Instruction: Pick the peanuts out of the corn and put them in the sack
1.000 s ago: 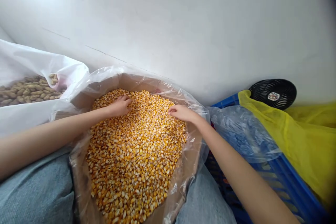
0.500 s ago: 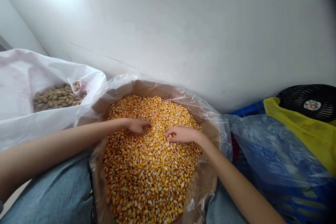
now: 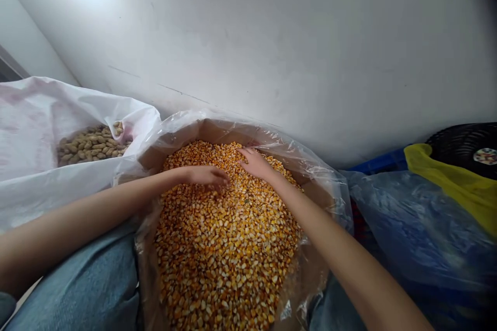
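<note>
Loose yellow and orange corn kernels fill a box lined with a clear plastic bag between my knees. Over the middle of the kernels is my left hand, its fingers curled down and blurred, with a few kernels just under them. Farther back, my right hand lies on the corn near the box's far side, fingers spread and palm down, holding nothing that I can see.
At the left, a white sack holds peanuts in their shells. On the right are a clear plastic sheet, yellow mesh cloth, a black fan and something blue. A pale wall rises behind the box.
My right hand has moved away from me and slightly left, and its fingers have opened out. My left hand has shifted a little right and up. The view has turned slightly left.
</note>
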The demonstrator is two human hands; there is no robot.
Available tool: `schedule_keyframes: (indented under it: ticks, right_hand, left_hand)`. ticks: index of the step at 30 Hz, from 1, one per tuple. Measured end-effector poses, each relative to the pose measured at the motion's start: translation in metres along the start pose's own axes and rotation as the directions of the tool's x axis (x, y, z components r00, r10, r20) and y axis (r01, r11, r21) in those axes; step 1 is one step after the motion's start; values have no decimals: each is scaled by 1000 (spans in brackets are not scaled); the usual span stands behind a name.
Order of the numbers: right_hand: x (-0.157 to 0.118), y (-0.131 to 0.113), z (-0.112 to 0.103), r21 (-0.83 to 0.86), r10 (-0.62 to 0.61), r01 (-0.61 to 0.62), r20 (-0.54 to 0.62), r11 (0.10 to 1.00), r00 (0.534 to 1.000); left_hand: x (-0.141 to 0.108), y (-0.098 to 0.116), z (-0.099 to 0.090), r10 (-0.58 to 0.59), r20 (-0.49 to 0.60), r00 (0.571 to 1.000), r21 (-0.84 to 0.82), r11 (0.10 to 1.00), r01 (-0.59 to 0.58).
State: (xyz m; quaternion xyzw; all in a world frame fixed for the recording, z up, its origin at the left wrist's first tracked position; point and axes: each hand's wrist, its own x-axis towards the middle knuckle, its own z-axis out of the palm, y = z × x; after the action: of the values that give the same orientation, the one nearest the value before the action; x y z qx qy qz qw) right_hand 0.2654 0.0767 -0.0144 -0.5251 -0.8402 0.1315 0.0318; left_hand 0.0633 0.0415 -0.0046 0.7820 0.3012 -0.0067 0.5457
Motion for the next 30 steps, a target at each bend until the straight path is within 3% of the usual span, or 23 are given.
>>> schedule_keyframes:
  ticks: [1, 3, 5, 6, 8, 11, 14, 17, 21, 25, 27, 28, 29, 30]
  right_hand:
    - [0, -1, 7, 19, 18, -17, -11, 1000, 1000]
    - [-3, -5, 16, 69, 57, -58, 18, 996, 998]
    - [-9, -11, 19, 140, 78, -93, 114, 986, 990]
    - [-12, -14, 19, 182, 76, -107, 172, 977, 982]
    - [-18, -20, 16, 270, 56, -133, 275, 954, 960]
    - [-24, -28, 8, 376, 6, -171, 401, 911, 916]
    - [-31, -33, -3, 424, -26, -233, 521, 875, 853]
    - [-40, -37, -13, 527, -144, -274, 620, 804, 771]
    - [-51, -47, -20, 572, -318, -302, 738, 762, 595]
    - [-57, -63, -20, 494, -353, -329, 844, 805, 405]
    - [-58, -68, -23, 468, -359, -344, 871, 814, 335]
    - [-59, -69, -26, 480, -381, -347, 868, 805, 318]
    - [-60, -69, -30, 508, -412, -347, 855, 788, 315]
    - [-60, -68, -34, 544, -446, -343, 833, 766, 326]
  left_hand:
    - [1, -6, -5, -24, -188, 982, 89, 995, 42]
    - [4, -17, -13, -26, -468, 884, 221, 964, 146]
    - [6, -27, -15, -48, -568, 822, 252, 940, 229]
    - [6, -30, -14, -75, -571, 818, 241, 937, 254]
    - [7, -31, -7, -129, -505, 854, 191, 947, 256]
    - [6, -24, 5, -173, -302, 937, 93, 973, 210]
    - [2, -15, 10, -241, -95, 966, 3, 970, 242]
    - [-4, -10, 8, -289, 79, 954, -89, 951, 295]
    - [-10, -3, 11, -213, 322, 923, -187, 941, 282]
    - [-14, 9, 22, -103, 604, 790, -266, 909, 322]
    - [-15, 14, 23, -34, 689, 724, -269, 916, 299]
    - [-15, 15, 21, -19, 697, 717, -261, 924, 278]
    - [-14, 16, 17, -19, 671, 741, -252, 935, 252]
    - [-13, 15, 13, -30, 603, 797, -242, 946, 218]
